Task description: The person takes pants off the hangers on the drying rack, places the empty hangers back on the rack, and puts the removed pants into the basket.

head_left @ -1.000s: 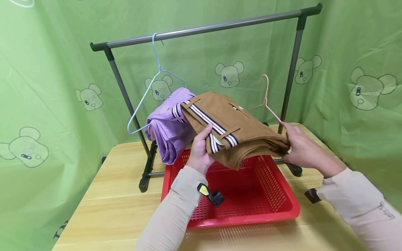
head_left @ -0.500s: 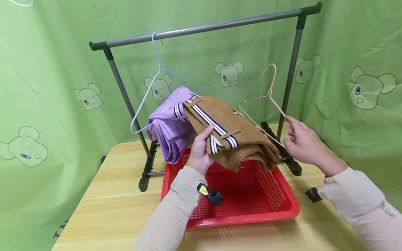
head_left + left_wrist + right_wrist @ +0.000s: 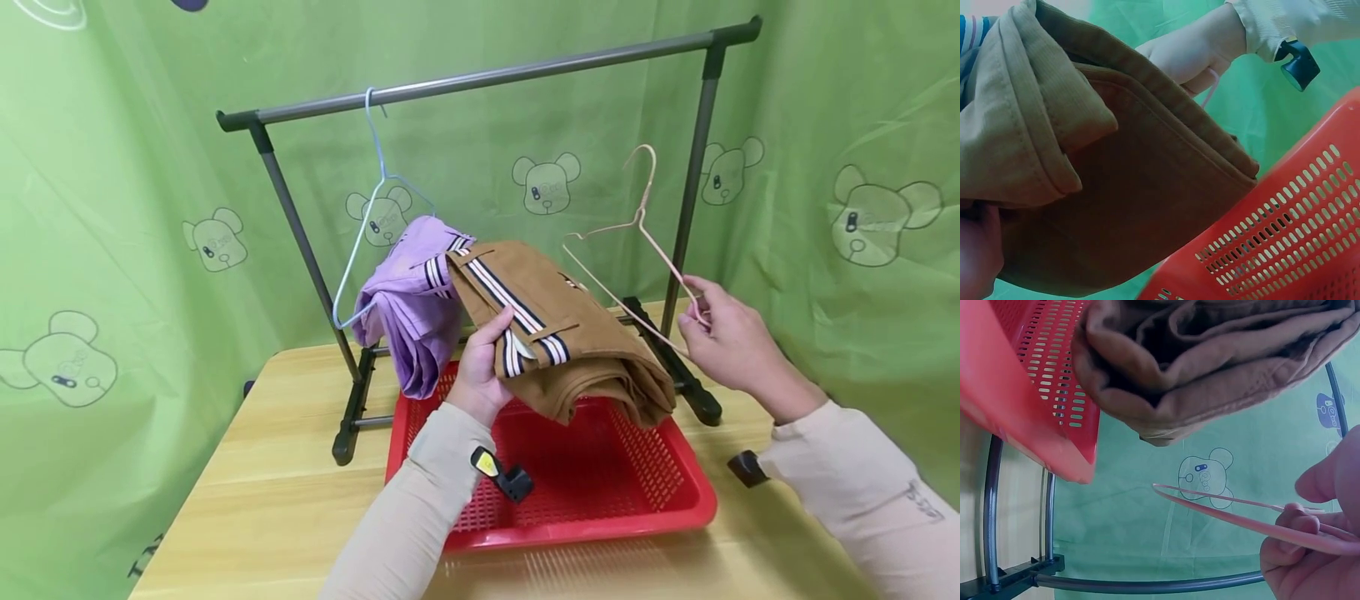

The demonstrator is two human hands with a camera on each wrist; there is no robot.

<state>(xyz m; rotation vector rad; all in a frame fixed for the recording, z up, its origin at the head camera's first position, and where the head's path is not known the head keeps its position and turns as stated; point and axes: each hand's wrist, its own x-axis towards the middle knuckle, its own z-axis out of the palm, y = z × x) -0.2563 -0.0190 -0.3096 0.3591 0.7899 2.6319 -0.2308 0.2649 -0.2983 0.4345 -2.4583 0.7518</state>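
My left hand (image 3: 480,367) grips folded brown trousers (image 3: 540,292) at the striped waistband, its thumb on top. They are held above the red basket, with the leg end sagging to the right. My right hand (image 3: 723,337) holds a pink wire hanger (image 3: 645,217) by its right corner, hook upward. The hanger's lower bar slopes down behind the trousers, and its far left end seems to have a gap. In the right wrist view, the hanger (image 3: 1229,517) is apart from the rolled trouser legs (image 3: 1210,381). The trousers hide part of my left fingers.
Purple trousers (image 3: 408,283) hang over a light blue hanger (image 3: 356,246) on the rack's bar (image 3: 510,73), close against the brown trousers' left side. The red basket (image 3: 577,533) stands on the wooden table (image 3: 300,483), in front of the rack. A green curtain (image 3: 465,42) surrounds everything.
The pink hanger's lower bar came out from the brown trousers. My right hand left the trouser legs and now curls round the hanger's corner. The legs droop lower; the blue hanger swung slightly right.
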